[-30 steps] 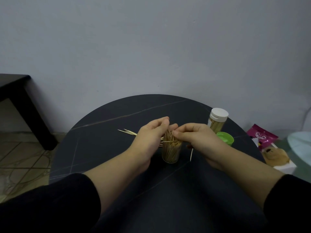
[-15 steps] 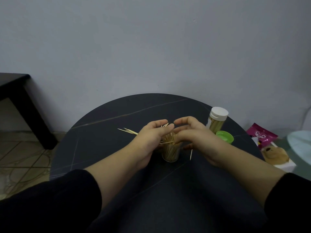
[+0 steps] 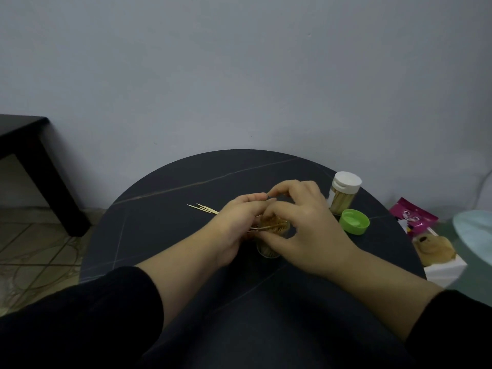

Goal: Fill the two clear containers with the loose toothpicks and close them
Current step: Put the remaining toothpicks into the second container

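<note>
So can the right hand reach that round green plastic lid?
Probably yes: the round green plastic lid lies just right of the right hand, only bare tabletop between them, though that hand is occupied at the clear toothpick container.

At the round dark table's (image 3: 165, 235) centre stands the open clear plastic container (image 3: 269, 251), loose wooden toothpicks (image 3: 203, 208) to its left. By the right edge stands the white-capped clear container (image 3: 343, 195), the round green lid (image 3: 355, 221) just before it.

head-worn view, facing forward and down, close over round table (image 3: 165, 235)
</note>
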